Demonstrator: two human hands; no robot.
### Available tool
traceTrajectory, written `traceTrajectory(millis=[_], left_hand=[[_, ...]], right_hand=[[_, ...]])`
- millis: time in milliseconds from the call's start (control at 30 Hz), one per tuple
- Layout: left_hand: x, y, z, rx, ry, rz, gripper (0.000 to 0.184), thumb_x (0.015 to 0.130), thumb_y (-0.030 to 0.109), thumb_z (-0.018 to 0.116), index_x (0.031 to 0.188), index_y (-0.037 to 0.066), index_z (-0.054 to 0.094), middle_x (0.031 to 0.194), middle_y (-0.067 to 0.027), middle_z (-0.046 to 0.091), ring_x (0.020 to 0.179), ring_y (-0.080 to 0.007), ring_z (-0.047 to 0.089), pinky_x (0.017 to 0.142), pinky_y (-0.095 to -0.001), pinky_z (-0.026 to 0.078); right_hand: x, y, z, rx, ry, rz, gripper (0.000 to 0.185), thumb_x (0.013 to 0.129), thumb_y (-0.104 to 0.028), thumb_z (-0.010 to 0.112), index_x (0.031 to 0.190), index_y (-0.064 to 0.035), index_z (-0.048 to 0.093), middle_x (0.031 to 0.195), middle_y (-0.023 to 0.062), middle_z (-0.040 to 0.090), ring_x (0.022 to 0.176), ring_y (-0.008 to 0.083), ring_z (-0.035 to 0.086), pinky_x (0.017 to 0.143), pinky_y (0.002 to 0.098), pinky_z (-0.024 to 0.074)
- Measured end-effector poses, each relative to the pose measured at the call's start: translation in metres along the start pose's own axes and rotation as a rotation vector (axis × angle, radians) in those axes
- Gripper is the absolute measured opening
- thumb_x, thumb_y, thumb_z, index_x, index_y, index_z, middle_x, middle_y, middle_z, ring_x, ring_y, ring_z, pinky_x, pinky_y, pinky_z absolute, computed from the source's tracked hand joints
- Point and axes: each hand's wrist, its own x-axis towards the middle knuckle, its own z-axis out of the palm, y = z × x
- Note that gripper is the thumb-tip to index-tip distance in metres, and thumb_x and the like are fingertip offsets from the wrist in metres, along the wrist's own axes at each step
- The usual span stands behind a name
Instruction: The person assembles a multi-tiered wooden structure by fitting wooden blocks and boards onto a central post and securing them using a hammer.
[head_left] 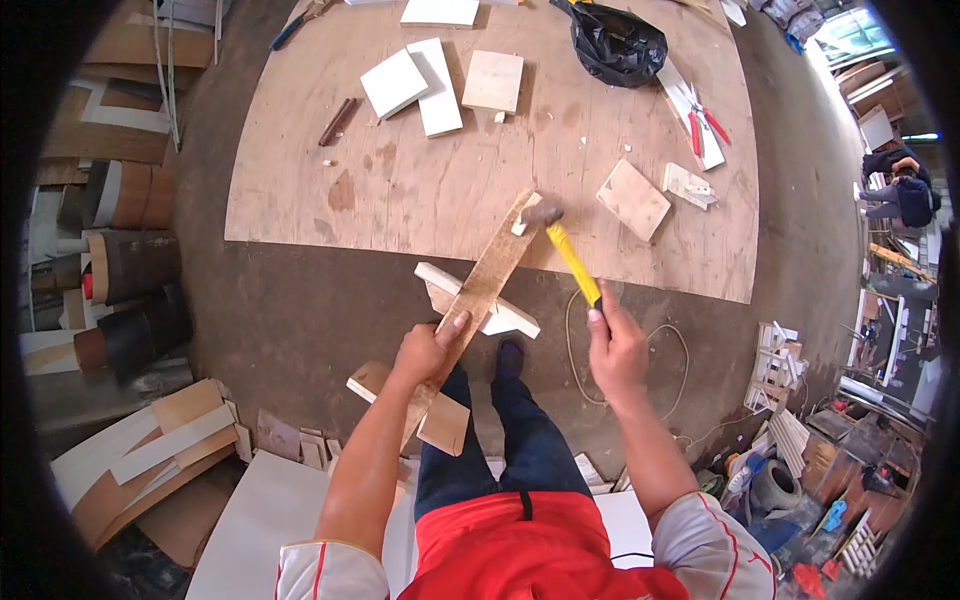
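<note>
My left hand [425,352] is closed around a long wooden board [492,262], which slants up and right to the edge of the plywood table. Crosspieces sit against the board: a pale one [508,312] just beyond my hand and a light wooden block [444,424] nearer my body. My right hand [618,345] grips a hammer [573,258] with a yellow and black handle. The hammer's head is at the board's far end, beside a small white piece [519,227].
On the plywood table [290,190] lie white blocks [395,83], wooden blocks [633,199], a black plastic bag [618,45] and red-handled pliers [695,132]. A cord [572,350] loops on the floor. Wood scraps flank both sides; a person [900,185] is far right.
</note>
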Motion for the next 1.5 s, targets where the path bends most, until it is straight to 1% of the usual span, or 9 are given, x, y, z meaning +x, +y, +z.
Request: traceTrajectory(millis=[67,167,367,833,967,1067,1367,1467,1500], left_hand=[[0.000,-0.001,0.000,0.049,0.017,-0.023,0.084,0.092,0.071,0.059,0.081,-0.011,0.072,0.068,-0.0185,0.070,0.067,-0.0285,0.074,0.067,-0.0426,0.057],[-0.003,0.007,-0.006,0.024,-0.084,-0.115,0.089,0.090,0.076,0.055,0.100,-0.010,0.074,0.093,-0.0322,0.072,0.097,-0.0441,0.072,0.086,-0.0476,0.054],[-0.010,0.021,-0.011,0.069,-0.064,-0.089,0.091,0.090,0.078,0.053,0.100,-0.010,0.074,0.095,-0.0333,0.071,0.100,-0.0459,0.070,0.087,-0.0498,0.054],[-0.010,0.025,-0.010,0.108,0.013,-0.060,0.091,0.089,0.078,0.054,0.098,-0.011,0.074,0.094,-0.0334,0.071,0.098,-0.0464,0.071,0.086,-0.0500,0.054],[-0.011,0.020,-0.010,0.102,-0.030,-0.086,0.093,0.089,0.079,0.053,0.096,-0.012,0.073,0.092,-0.0343,0.071,0.097,-0.0467,0.071,0.086,-0.0505,0.054],[-0.010,0.017,-0.007,0.091,-0.016,-0.091,0.093,0.089,0.079,0.052,0.096,-0.011,0.074,0.091,-0.0348,0.070,0.097,-0.0469,0.071,0.086,-0.0508,0.054],[-0.004,0.006,-0.001,0.109,-0.002,-0.093,0.097,0.088,0.081,0.051,0.093,-0.014,0.072,0.090,-0.0364,0.070,0.098,-0.0482,0.070,0.085,-0.0516,0.054],[-0.006,0.011,-0.003,0.145,0.086,-0.014,0.094,0.088,0.077,0.058,0.082,-0.016,0.070,0.073,-0.0261,0.070,0.074,-0.0339,0.074,0.070,-0.0464,0.056],[-0.006,0.011,-0.003,0.126,0.055,-0.042,0.096,0.088,0.079,0.056,0.086,-0.016,0.070,0.078,-0.0297,0.069,0.082,-0.0387,0.073,0.074,-0.0481,0.055]], right_hand=[[0.016,-0.010,-0.009,0.045,0.102,-0.100,0.041,0.101,-0.019,0.062,0.142,-0.0138,0.060,0.089,0.0169,0.067,0.075,0.0366,0.068,0.066,0.0463,0.0528],[0.024,-0.017,-0.021,0.024,0.068,-0.042,0.042,0.100,-0.017,0.063,0.141,-0.0127,0.060,0.088,0.0166,0.067,0.074,0.0367,0.068,0.065,0.0471,0.0530],[0.007,0.011,0.000,-0.172,-0.084,-0.014,0.039,0.102,-0.023,0.060,0.141,-0.0182,0.061,0.091,0.0166,0.069,0.075,0.0370,0.069,0.065,0.0478,0.0544],[0.014,-0.003,-0.018,-0.157,-0.166,0.051,0.040,0.102,-0.023,0.059,0.143,-0.0204,0.060,0.089,0.0162,0.068,0.074,0.0372,0.068,0.065,0.0480,0.0536],[0.013,-0.003,-0.014,0.050,0.069,-0.050,0.042,0.103,-0.026,0.058,0.144,-0.0213,0.058,0.088,0.0163,0.068,0.074,0.0387,0.068,0.064,0.0495,0.0531],[0.007,0.017,0.007,-0.210,-0.119,-0.004,0.041,0.102,-0.024,0.060,0.143,-0.0194,0.059,0.087,0.0166,0.067,0.073,0.0377,0.067,0.064,0.0483,0.0529],[0.011,0.005,0.001,-0.029,0.060,-0.099,0.040,0.101,-0.019,0.060,0.141,-0.0168,0.061,0.090,0.0164,0.069,0.074,0.0358,0.068,0.063,0.0453,0.0529],[0.011,0.016,0.008,-0.154,-0.082,-0.033,0.041,0.100,-0.017,0.062,0.141,-0.0164,0.060,0.087,0.0156,0.068,0.073,0.0363,0.067,0.063,0.0456,0.0523],[0.015,0.011,0.002,-0.121,-0.079,-0.040,0.041,0.100,-0.018,0.062,0.141,-0.0164,0.060,0.087,0.0156,0.068,0.073,0.0365,0.067,0.063,0.0459,0.0524]])
